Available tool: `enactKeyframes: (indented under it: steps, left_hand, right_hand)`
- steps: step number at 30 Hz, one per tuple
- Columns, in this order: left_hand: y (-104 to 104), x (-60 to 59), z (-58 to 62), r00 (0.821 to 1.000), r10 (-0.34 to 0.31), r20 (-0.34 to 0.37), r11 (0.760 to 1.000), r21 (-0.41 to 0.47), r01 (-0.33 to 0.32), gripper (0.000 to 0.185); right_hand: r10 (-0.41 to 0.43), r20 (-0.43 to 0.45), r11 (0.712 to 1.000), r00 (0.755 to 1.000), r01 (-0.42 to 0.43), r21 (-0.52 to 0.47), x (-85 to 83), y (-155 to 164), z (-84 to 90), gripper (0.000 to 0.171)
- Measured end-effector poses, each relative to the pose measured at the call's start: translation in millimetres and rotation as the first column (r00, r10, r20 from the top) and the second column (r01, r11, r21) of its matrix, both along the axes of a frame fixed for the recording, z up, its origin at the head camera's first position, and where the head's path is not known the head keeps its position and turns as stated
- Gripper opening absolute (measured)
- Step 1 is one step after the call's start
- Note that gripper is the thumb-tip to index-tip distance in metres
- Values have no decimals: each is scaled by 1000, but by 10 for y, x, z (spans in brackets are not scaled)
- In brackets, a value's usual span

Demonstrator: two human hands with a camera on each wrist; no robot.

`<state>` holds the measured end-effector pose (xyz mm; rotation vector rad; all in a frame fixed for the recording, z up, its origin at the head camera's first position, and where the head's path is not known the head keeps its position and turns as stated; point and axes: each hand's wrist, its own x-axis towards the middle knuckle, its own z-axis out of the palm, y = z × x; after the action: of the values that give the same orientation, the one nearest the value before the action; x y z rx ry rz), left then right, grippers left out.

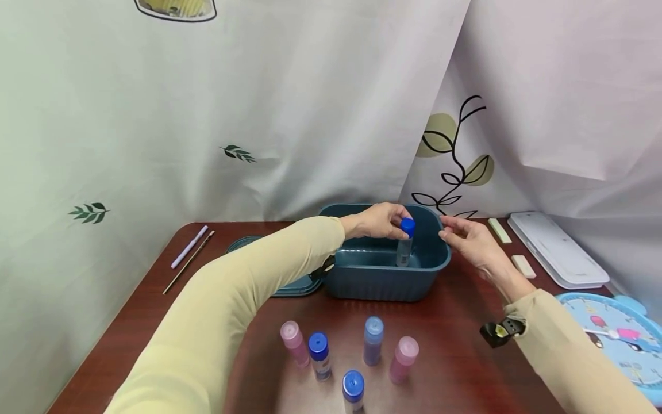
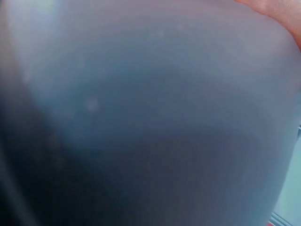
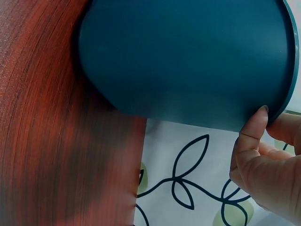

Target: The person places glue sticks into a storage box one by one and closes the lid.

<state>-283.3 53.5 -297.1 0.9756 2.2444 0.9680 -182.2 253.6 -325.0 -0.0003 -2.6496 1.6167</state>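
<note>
A dark teal plastic bin [image 1: 380, 284] stands at the back of the table. My left hand [image 1: 380, 220] reaches over its front wall and pinches a small blue-capped tube [image 1: 404, 253], held upright inside near the right end. The left wrist view is mostly a blurred bluish surface, with a bit of the hand [image 2: 277, 14] at its top right corner. With thumb and fingers, my right hand [image 1: 473, 244] pinches the bin's right rim; the right wrist view shows the thumb [image 3: 254, 127] against the outer wall.
In front stand two pink tubes [image 1: 295, 344] [image 1: 403, 360], two dark-blue-capped tubes [image 1: 319, 356] [image 1: 354, 388] and a light blue tube [image 1: 373, 340]. A teal lid [image 1: 297, 287] lies left of the bin. Pens [image 1: 188, 247] lie far left; erasers [image 1: 523, 266], a white case [image 1: 558, 250] and a round blue clock [image 1: 615, 333] are right.
</note>
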Motion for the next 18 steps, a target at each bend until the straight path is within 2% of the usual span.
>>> enactKeyframes:
  steps: [11,16,18]
  left_hand:
    - [-17,37,-131,998,21,-61,998,-56,-24,31]
    - [-27,41,-74,996,15,-92,995,-96,-24,43]
    - [-39,46,-29,996,7,-83,993,-113,-17,51]
  right_hand:
    - [13,2,1000,1000,-13,6,1,-23,-30,50]
    - [11,-12,1000,1000,-11,2,2,-15,-20,50]
    - [7,-16,1000,1000,-7,2,5,-5,-14,50]
